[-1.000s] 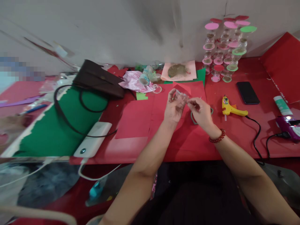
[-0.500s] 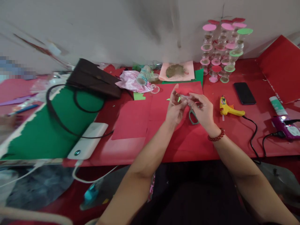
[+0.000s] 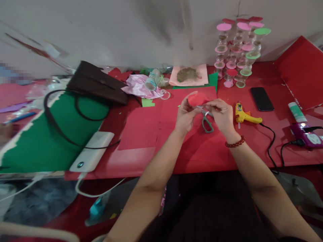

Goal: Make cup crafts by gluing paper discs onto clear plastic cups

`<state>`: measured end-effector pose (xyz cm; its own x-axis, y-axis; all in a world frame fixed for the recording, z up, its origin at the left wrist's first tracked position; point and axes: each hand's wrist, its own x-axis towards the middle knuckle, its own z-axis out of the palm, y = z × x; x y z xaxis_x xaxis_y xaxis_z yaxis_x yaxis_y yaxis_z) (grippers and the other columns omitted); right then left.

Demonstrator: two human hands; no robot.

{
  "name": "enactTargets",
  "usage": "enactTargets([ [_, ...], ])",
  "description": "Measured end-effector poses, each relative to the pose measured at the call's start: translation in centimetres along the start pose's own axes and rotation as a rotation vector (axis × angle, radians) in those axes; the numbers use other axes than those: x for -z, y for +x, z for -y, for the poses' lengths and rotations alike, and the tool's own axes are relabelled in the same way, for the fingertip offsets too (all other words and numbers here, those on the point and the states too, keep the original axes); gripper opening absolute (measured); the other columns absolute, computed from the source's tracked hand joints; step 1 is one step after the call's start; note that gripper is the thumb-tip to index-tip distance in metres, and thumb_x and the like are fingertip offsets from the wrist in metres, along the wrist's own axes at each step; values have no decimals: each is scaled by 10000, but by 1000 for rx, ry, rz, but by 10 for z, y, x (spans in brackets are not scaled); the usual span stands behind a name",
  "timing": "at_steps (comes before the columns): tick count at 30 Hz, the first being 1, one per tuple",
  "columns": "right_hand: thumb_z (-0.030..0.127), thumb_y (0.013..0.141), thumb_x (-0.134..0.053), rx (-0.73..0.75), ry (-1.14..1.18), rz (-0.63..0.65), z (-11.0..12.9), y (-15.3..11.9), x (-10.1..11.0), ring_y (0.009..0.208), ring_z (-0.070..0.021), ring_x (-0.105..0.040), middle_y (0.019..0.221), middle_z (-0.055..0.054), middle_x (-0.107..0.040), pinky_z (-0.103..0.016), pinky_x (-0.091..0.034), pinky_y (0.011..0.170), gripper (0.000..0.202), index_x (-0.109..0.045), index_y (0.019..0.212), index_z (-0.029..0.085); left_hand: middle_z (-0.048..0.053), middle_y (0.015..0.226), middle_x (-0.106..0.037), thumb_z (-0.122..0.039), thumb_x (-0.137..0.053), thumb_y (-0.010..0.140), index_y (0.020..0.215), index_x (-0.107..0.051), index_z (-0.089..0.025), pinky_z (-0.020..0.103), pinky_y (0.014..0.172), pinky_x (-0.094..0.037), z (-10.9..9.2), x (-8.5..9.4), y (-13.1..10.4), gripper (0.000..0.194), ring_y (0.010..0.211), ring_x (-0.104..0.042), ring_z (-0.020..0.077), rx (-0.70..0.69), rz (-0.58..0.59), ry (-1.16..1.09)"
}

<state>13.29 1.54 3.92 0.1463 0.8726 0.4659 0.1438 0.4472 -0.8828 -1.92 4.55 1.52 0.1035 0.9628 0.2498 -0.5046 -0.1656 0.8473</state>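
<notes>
My left hand (image 3: pixel 186 116) is closed round the left edge of a red paper disc (image 3: pixel 198 98), with its fingers behind and its thumb in front. My right hand (image 3: pixel 222 114), with a beaded bracelet (image 3: pixel 235 141) at the wrist, pinches near the disc's right edge. Something small and pale shows between the fingertips under the disc, too small to make out. Grey-handled scissors (image 3: pixel 208 127) lie on the red paper (image 3: pixel 186 144) below the hands, their upper part near the right fingers.
Right: yellow glue gun (image 3: pixel 248 118), phone (image 3: pixel 261 98), glue stick (image 3: pixel 297 112), purple power socket (image 3: pixel 309 135). Behind stand stacked clear cups with coloured discs (image 3: pixel 237 55). Left: brown bag (image 3: pixel 98 82), white power bank (image 3: pixel 92 151), green board (image 3: pixel 37 137). Pink cloth (image 3: pixel 136 85) and paper with brown grains (image 3: pixel 188 75) lie at the back.
The red disc has tilted up, so its face shows more. My hands have shifted slightly apart, and more of the scissors is visible below them. The view has shifted a little.
</notes>
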Motion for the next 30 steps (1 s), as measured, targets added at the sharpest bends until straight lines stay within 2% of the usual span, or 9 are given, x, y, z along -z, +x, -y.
enactTargets([
  [6, 187, 819, -761, -180, 179, -18, -3, -1, -4, 765, -138, -671, 804, 9, -749, -295, -540, 740, 40, -778, 813, 223, -6, 1208, -762, -215, -995, 614, 1163, -743, -319, 270, 879, -594, 3, -3, -1, 613, 1004, -736, 146, -138, -8, 72],
  [10, 232, 824, -759, -253, 214, -41, -4, -3, -6, 743, -134, -657, 777, 8, -734, -287, -537, 717, 29, -751, 806, 211, -4, 1171, -776, -226, -1015, 577, 1127, -760, -310, 263, 833, -601, 5, -3, 0, 612, 962, -733, 144, -147, -22, 93],
  [16, 249, 858, -736, -212, 168, -80, -9, -3, -9, 717, -125, -637, 762, 18, -695, -287, -517, 716, 78, -695, 803, 211, -24, 1029, -774, -239, -1018, 574, 1108, -759, -306, 256, 783, -602, 7, -3, 0, 597, 844, -718, 121, -108, -22, 73],
  [20, 262, 914, -676, -170, 92, -81, -14, -1, -9, 744, -127, -634, 778, 16, -683, -281, -513, 723, 109, -658, 817, 216, -24, 1048, -778, -256, -1018, 569, 1087, -757, -315, 271, 815, -621, 7, -3, -1, 582, 886, -739, 141, -62, -13, 43],
  [22, 281, 949, -635, -150, 38, -147, -18, 4, -3, 746, -124, -627, 783, 17, -671, -277, -508, 727, 128, -643, 836, 221, -20, 1092, -783, -263, -1025, 550, 1076, -762, -318, 293, 851, -636, 4, -3, -3, 591, 932, -753, 163, -29, -6, 27],
  [26, 329, 1007, -581, -84, -80, -297, -27, 15, 14, 749, -122, -644, 798, 13, -656, -284, -519, 763, 157, -613, 888, 232, 2, 1171, -785, -262, -1023, 568, 1197, -750, -334, 375, 964, -639, -4, -8, -8, 689, 1059, -768, 223, 40, 46, -4],
  [30, 288, 1007, -563, -90, -132, -250, -27, 15, 16, 737, -125, -659, 782, 12, -663, -290, -524, 761, 132, -623, 906, 226, -14, 1095, -799, -253, -985, 646, 1284, -712, -372, 407, 1027, -615, -10, -10, -7, 704, 1035, -781, 215, 111, 30, -46],
])
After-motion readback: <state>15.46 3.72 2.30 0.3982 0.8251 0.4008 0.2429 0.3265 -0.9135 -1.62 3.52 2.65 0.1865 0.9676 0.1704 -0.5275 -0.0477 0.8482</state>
